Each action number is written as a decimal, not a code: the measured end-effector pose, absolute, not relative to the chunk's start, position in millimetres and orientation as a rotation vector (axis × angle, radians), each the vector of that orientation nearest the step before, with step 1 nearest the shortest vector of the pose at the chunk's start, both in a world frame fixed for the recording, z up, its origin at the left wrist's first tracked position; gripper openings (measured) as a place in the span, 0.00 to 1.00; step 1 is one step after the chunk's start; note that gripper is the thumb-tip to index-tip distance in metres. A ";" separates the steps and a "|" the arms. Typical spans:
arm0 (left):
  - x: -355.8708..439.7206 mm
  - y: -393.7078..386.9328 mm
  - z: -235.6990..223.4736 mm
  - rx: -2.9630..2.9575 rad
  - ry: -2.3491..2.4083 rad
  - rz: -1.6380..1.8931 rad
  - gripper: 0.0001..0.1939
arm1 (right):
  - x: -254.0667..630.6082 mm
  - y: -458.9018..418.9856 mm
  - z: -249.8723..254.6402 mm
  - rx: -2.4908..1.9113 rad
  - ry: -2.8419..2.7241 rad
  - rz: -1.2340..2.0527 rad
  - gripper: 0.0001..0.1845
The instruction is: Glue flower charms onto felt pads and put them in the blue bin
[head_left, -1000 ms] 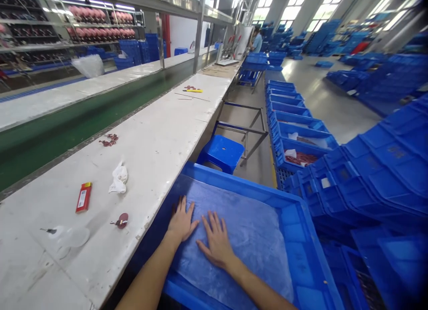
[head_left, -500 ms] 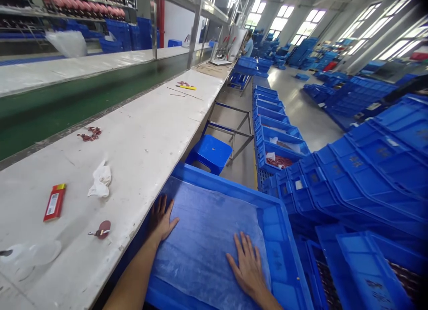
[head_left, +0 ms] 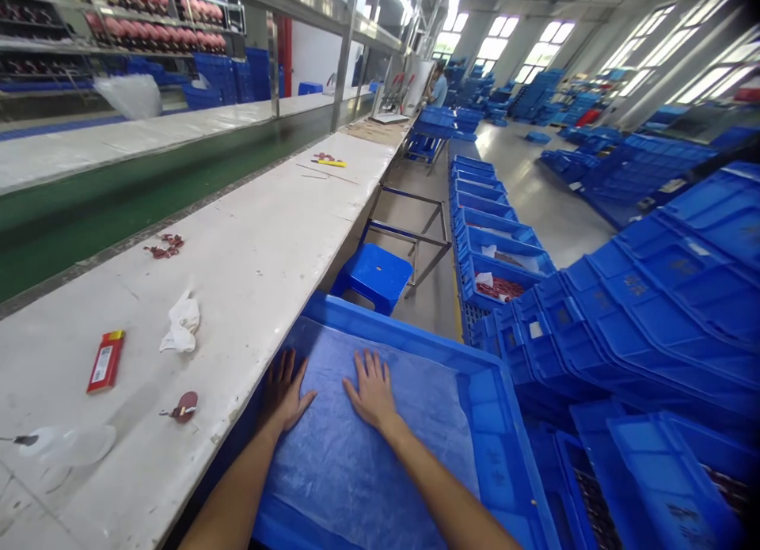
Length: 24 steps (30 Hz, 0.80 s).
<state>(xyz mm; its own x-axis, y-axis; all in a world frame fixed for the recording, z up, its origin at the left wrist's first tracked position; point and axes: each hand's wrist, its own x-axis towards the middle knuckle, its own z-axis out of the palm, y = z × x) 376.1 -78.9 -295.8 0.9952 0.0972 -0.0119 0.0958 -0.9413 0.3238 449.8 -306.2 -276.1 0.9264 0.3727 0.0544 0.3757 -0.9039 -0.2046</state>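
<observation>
A thin translucent sheet point(head_left: 380, 471) lies flat in the bottom of a large blue plastic crate point(head_left: 516, 439). My left hand point(head_left: 288, 396) rests on the sheet's left edge, beside the table, with its fingers spread. Near the sheet's far side, my right hand point(head_left: 373, 388) is laid flat, fingers apart and pointing away from me. Neither hand holds anything. The blue of the crate shows through the sheet, which has faint wrinkles.
The white worktable point(head_left: 249, 241) on my left carries a red lighter point(head_left: 107, 362), crumpled white paper point(head_left: 181, 322), small dark-red pieces point(head_left: 166, 247) and a yellow cutter point(head_left: 330, 163). A blue stool point(head_left: 377, 269) stands beyond the crate. Stacked blue crates point(head_left: 629, 297) rise on the right.
My right hand has slid from the sheet's right side to the far middle, closer to my left hand. The left hand stays in place.
</observation>
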 end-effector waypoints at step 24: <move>361.0 -94.4 -203.2 2.571 0.258 -0.214 0.33 | 435.2 -455.4 -238.7 -2.846 0.042 -0.495 0.51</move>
